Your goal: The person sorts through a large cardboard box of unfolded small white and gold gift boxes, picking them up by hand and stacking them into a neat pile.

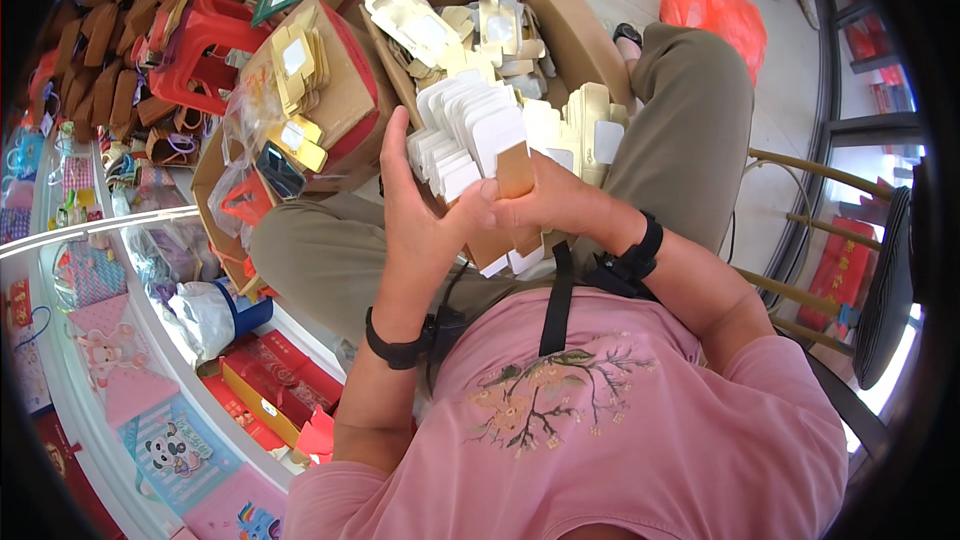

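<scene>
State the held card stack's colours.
The card stack is mostly white, with some brown showing; best seen in the head view.

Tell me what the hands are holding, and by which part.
The left hand and right hand hold a stack of white-and-brown cartons around its middle.

Brt light, R-side glare, fisheye warp, blk corners
</scene>
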A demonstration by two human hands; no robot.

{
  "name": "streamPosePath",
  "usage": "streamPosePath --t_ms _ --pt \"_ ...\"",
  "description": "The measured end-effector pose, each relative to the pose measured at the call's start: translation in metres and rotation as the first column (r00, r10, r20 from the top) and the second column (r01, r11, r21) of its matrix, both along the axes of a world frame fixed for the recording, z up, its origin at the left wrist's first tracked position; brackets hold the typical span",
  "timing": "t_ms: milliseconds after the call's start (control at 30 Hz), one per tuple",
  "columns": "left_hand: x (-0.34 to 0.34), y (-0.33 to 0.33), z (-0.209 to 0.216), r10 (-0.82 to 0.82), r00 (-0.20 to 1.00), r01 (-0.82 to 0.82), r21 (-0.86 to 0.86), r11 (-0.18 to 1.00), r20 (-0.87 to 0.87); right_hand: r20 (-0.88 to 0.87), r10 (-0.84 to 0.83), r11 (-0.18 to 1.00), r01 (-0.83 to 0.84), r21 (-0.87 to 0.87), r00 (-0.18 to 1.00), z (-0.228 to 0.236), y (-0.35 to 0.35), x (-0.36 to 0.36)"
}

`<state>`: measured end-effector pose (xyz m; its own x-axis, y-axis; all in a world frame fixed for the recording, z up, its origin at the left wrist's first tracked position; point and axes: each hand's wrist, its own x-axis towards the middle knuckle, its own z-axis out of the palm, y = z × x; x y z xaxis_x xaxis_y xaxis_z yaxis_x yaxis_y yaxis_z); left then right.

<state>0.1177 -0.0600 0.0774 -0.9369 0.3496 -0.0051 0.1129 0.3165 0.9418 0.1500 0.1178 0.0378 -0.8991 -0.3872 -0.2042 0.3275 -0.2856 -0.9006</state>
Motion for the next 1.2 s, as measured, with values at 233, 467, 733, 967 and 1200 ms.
streamPosePath --t_ms 233,467,733,967,1200 --pt "-0.003 -0.006 0.010 -0.011 0.991 -0.030 0.296 0.955 0.136 -0.184 -0.141 0.973 0.170 0.154 0.973 0.015 -0.009 0.006" --pt "-0.007 -0.002 -0.032 -0.145 0.876 -0.070 0.420 0.905 0.459 -0.055 -0.231 0.920 0.237 0.312 0.971 0.008 -0.006 -0.008" --pt "-0.035 0.007 -0.008 -0.255 0.839 -0.147 0.651 0.745 0.480 -0.359 -0.103 0.719 0.319 0.617 0.928 0.048 -0.002 -0.038" --pt "-0.068 -0.008 -0.006 -0.531 0.728 -0.268 0.893 0.361 0.433 -0.360 -0.089 0.928 0.208 0.308 0.929 0.071 0.020 -0.069" --pt "-0.059 0.000 -0.063 -0.481 0.697 -0.362 0.840 0.403 0.531 -0.065 -0.029 0.999 0.031 0.027 0.997 0.008 0.026 -0.096"
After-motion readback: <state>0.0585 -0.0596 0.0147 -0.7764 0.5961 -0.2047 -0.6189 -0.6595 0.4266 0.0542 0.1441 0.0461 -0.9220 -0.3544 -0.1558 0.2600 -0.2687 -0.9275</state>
